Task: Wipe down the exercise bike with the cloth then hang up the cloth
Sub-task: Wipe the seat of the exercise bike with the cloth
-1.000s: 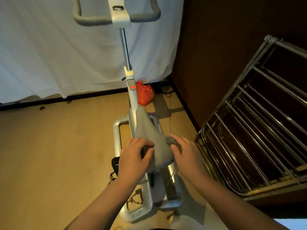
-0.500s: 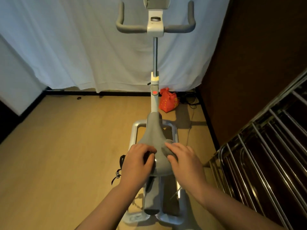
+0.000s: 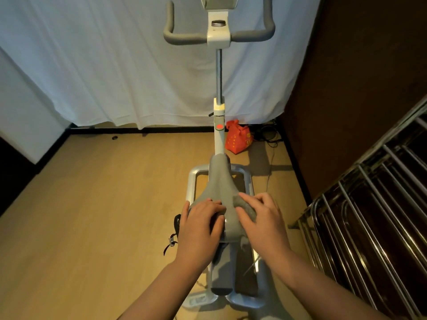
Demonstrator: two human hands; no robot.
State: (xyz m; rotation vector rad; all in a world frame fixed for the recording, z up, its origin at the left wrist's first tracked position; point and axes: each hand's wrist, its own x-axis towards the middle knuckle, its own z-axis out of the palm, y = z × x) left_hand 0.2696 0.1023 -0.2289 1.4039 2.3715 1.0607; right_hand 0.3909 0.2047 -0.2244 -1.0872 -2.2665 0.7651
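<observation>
A white exercise bike (image 3: 219, 135) stands in front of me, its grey handlebars (image 3: 251, 34) at the top and its grey saddle (image 3: 220, 181) below. My left hand (image 3: 199, 224) grips the saddle's rear left side, fingers curled over it. My right hand (image 3: 261, 220) presses a small grey cloth (image 3: 245, 207) onto the saddle's rear right side, fingers bent over the cloth. Most of the cloth is hidden under that hand.
A metal rack (image 3: 360, 215) with chrome bars stands close on the right. A red bag (image 3: 238, 139) and cables lie on the floor by the dark wall. A white curtain (image 3: 115, 65) hangs behind the bike. Wooden floor (image 3: 104, 204) spreads out to the left.
The view has swung up and centred on the bike. My right hand has shifted the cloth slightly on the saddle's right side; my left hand stays on the saddle.
</observation>
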